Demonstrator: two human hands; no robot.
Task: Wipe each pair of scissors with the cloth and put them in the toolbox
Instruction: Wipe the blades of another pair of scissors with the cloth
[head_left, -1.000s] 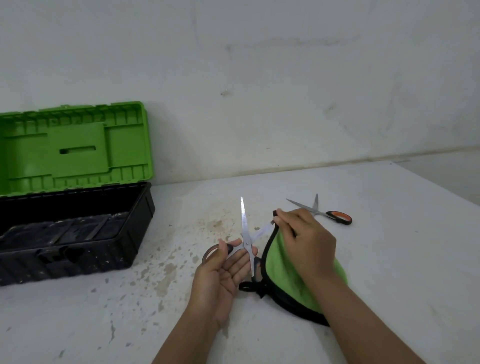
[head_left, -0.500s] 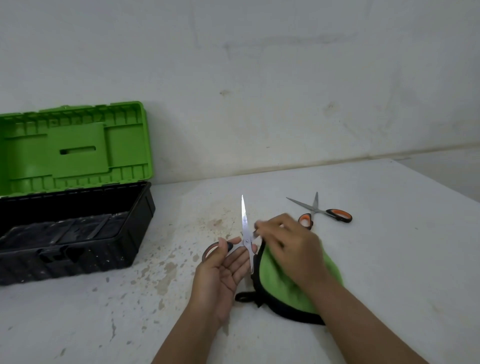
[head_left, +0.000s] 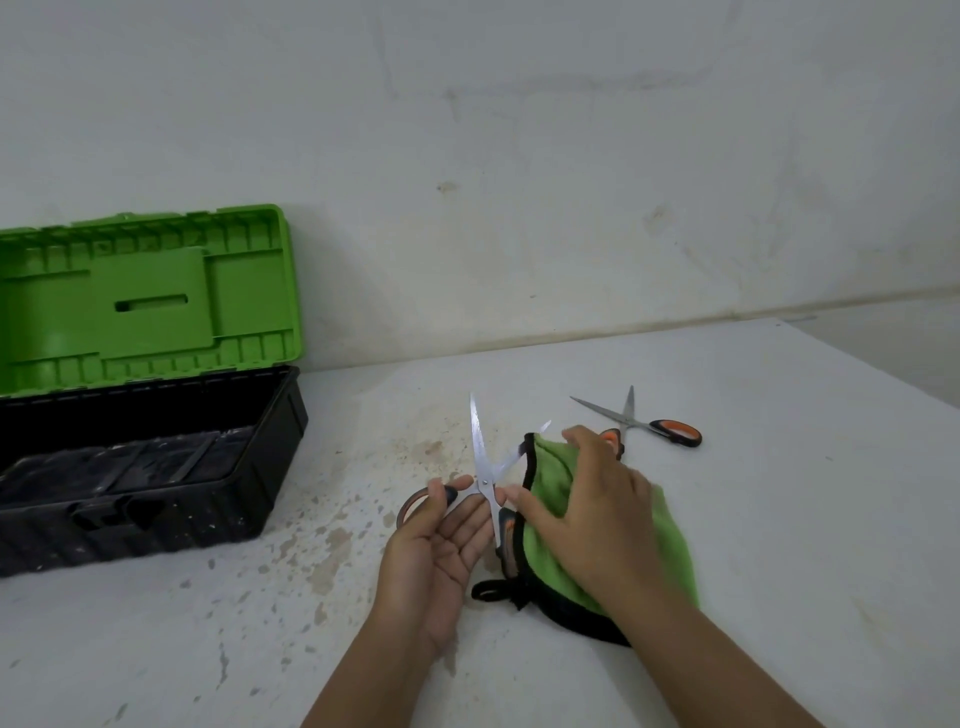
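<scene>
Looks like a plain workshop or utility room: bare, stained whitish plaster wall (head_left: 519, 156) behind a rough white-painted worktop (head_left: 779, 519) with chipped, speckled paint patches left of the fingers (head_left: 462, 535), and a scuffed black plastic toolbox with open green lid (head_left: 145, 415) further left, against the wall.

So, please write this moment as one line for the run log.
step: wiping | left hand: holds open scissors | right hand: presses cloth on blade | second scissors: on table | toolbox: open
</scene>
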